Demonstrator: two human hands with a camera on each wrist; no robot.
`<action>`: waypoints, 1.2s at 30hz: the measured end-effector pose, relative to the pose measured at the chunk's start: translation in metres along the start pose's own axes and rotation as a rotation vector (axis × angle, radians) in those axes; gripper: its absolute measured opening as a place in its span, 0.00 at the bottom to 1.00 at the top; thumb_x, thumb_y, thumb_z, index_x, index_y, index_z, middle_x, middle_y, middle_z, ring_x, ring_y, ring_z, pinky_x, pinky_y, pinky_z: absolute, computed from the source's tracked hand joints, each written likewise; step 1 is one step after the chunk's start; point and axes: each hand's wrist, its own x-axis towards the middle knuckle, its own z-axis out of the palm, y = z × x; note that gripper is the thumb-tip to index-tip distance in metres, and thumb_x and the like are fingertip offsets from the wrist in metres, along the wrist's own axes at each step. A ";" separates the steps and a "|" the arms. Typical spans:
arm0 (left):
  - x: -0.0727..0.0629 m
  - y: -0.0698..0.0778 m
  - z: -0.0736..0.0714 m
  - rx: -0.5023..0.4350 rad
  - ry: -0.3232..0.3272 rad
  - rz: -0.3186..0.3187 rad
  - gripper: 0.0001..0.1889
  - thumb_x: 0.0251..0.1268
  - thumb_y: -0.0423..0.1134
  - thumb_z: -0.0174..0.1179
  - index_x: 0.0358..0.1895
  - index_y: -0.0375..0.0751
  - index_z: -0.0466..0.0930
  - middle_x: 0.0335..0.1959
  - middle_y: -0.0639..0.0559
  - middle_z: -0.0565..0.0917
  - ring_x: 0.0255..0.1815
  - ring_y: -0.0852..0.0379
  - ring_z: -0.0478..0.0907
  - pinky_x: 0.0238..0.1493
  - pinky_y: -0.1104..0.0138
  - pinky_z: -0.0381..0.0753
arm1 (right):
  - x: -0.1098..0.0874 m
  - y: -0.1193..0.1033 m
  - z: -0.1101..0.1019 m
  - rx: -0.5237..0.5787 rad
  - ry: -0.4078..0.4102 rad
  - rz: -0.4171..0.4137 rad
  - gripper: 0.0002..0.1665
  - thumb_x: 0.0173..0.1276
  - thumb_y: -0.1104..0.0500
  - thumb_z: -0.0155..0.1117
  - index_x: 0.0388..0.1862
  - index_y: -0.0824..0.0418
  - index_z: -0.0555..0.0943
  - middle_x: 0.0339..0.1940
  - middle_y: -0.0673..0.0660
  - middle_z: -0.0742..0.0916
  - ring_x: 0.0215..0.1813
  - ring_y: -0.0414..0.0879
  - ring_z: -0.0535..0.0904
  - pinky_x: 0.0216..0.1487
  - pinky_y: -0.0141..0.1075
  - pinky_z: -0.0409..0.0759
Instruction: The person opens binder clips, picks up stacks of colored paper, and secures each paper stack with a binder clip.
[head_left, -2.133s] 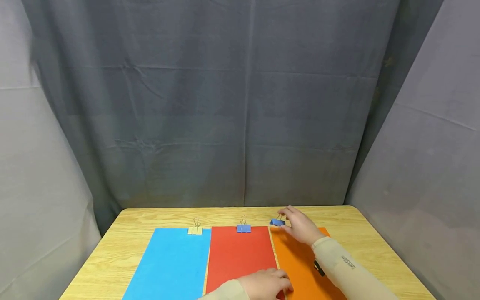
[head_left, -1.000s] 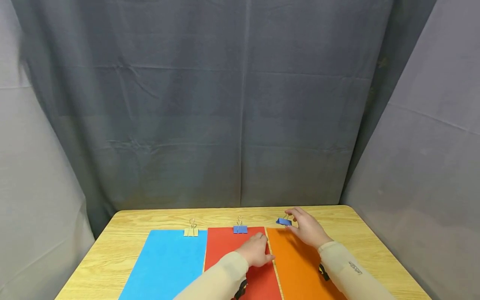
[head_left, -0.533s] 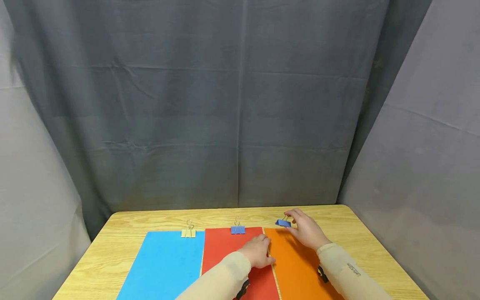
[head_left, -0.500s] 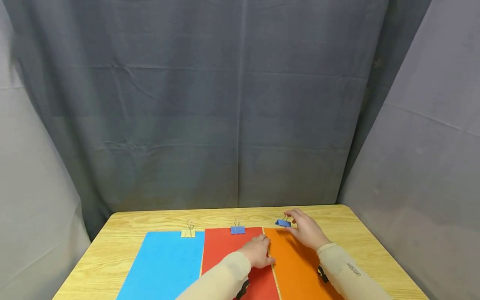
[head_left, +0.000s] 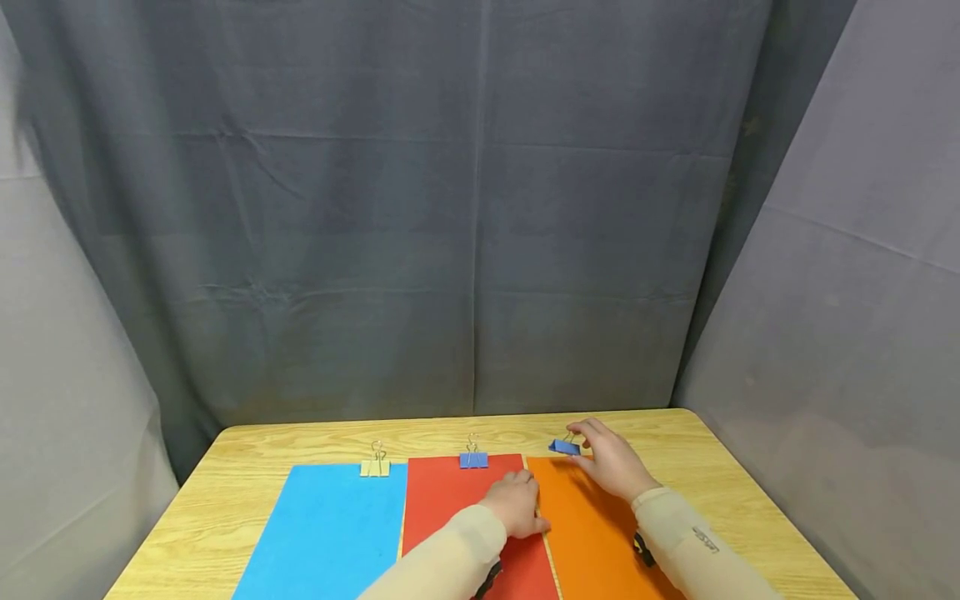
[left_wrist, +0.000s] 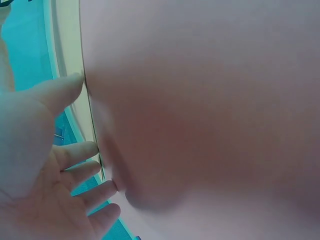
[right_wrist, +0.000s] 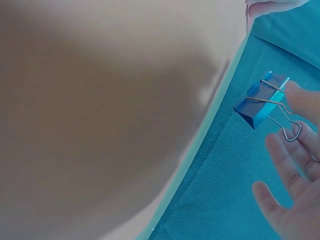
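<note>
My right hand (head_left: 617,467) pinches a blue binder clip (head_left: 565,447) by its wire handles, just beyond the top left corner of the orange sheet (head_left: 588,529). The right wrist view shows thumb and fingers on the handles of that binder clip (right_wrist: 262,97); whether its mouth is spread cannot be told. My left hand (head_left: 516,506) rests over the seam between the red sheet (head_left: 442,492) and the orange one, near their upper part. In the left wrist view the fingers of that left hand (left_wrist: 45,170) are extended and spread, their tips at a sheet's edge.
To the left lies a blue sheet (head_left: 330,525) with a yellow binder clip (head_left: 375,468) on its top edge. Another blue binder clip (head_left: 473,460) sits on the red sheet's top edge. All lie on a wooden table (head_left: 187,517), with grey cloth (head_left: 337,250) behind it.
My left hand has moved forward from the lower red sheet to its upper right edge and stays there. My right hand, still holding the binder clip, has shifted only slightly.
</note>
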 end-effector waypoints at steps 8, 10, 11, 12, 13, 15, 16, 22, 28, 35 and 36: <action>-0.001 0.004 -0.003 0.012 -0.011 -0.019 0.38 0.63 0.65 0.66 0.69 0.43 0.74 0.71 0.52 0.75 0.69 0.52 0.71 0.68 0.61 0.76 | -0.001 -0.001 -0.002 0.004 -0.008 0.010 0.29 0.64 0.58 0.77 0.63 0.59 0.80 0.58 0.56 0.84 0.47 0.52 0.84 0.50 0.46 0.86; -0.004 0.006 -0.007 0.005 -0.016 -0.024 0.38 0.63 0.64 0.67 0.69 0.43 0.74 0.71 0.51 0.75 0.69 0.51 0.72 0.68 0.60 0.76 | -0.002 -0.001 -0.002 0.006 -0.008 0.010 0.29 0.64 0.58 0.77 0.63 0.59 0.80 0.58 0.56 0.84 0.47 0.52 0.85 0.49 0.46 0.86; -0.004 0.006 -0.007 0.006 -0.017 -0.025 0.38 0.63 0.65 0.67 0.69 0.43 0.74 0.72 0.51 0.75 0.70 0.51 0.71 0.68 0.60 0.76 | -0.002 -0.001 -0.002 0.007 -0.009 0.010 0.29 0.64 0.58 0.77 0.63 0.59 0.80 0.58 0.56 0.84 0.47 0.52 0.85 0.49 0.46 0.86; -0.006 0.007 -0.009 0.003 -0.016 -0.027 0.38 0.63 0.64 0.68 0.69 0.43 0.75 0.72 0.50 0.75 0.69 0.50 0.72 0.68 0.59 0.76 | -0.002 -0.001 -0.002 0.007 -0.009 0.010 0.29 0.64 0.58 0.77 0.63 0.59 0.80 0.58 0.56 0.84 0.47 0.52 0.85 0.49 0.46 0.86; -0.006 0.007 -0.010 0.001 -0.013 -0.031 0.38 0.63 0.64 0.68 0.68 0.42 0.75 0.71 0.50 0.75 0.69 0.50 0.72 0.67 0.59 0.77 | -0.002 -0.001 -0.002 0.008 -0.010 0.010 0.29 0.64 0.58 0.77 0.63 0.59 0.80 0.58 0.56 0.84 0.47 0.52 0.85 0.49 0.46 0.86; -0.006 0.007 -0.010 0.003 -0.013 -0.032 0.38 0.62 0.64 0.69 0.68 0.43 0.76 0.72 0.50 0.75 0.70 0.49 0.72 0.67 0.59 0.77 | -0.002 -0.001 -0.003 0.010 -0.014 0.013 0.29 0.64 0.58 0.77 0.63 0.60 0.79 0.58 0.56 0.83 0.48 0.53 0.85 0.49 0.46 0.86; -0.006 0.007 -0.010 0.004 -0.012 -0.031 0.38 0.62 0.64 0.69 0.68 0.43 0.76 0.72 0.50 0.75 0.69 0.49 0.72 0.67 0.59 0.77 | -0.002 -0.001 -0.003 0.012 -0.017 0.015 0.29 0.64 0.58 0.77 0.63 0.60 0.79 0.58 0.56 0.83 0.48 0.53 0.85 0.49 0.46 0.86; -0.007 0.006 -0.013 -0.001 -0.013 -0.021 0.38 0.61 0.64 0.70 0.67 0.44 0.76 0.71 0.51 0.76 0.68 0.50 0.72 0.66 0.61 0.77 | -0.004 -0.001 -0.004 0.015 -0.020 0.022 0.29 0.64 0.58 0.77 0.63 0.58 0.79 0.59 0.56 0.83 0.48 0.53 0.85 0.49 0.46 0.86; 0.001 0.002 -0.003 -0.023 -0.013 -0.024 0.38 0.59 0.65 0.70 0.67 0.45 0.75 0.72 0.51 0.75 0.69 0.50 0.70 0.66 0.60 0.77 | -0.004 -0.001 -0.004 0.013 -0.014 0.021 0.29 0.64 0.59 0.77 0.63 0.58 0.79 0.58 0.56 0.83 0.48 0.53 0.85 0.49 0.46 0.86; 0.004 -0.001 0.001 -0.026 -0.014 -0.016 0.39 0.59 0.66 0.70 0.68 0.46 0.74 0.72 0.51 0.74 0.67 0.50 0.70 0.66 0.59 0.76 | -0.004 0.000 -0.002 0.019 -0.035 0.057 0.29 0.64 0.58 0.77 0.63 0.57 0.79 0.59 0.56 0.83 0.49 0.53 0.85 0.52 0.48 0.86; 0.003 0.000 -0.002 -0.030 -0.018 -0.016 0.39 0.59 0.66 0.70 0.68 0.45 0.74 0.72 0.51 0.75 0.67 0.50 0.70 0.66 0.59 0.76 | -0.005 0.000 -0.002 0.021 -0.037 0.063 0.29 0.64 0.59 0.77 0.64 0.57 0.79 0.59 0.56 0.83 0.50 0.53 0.85 0.52 0.48 0.86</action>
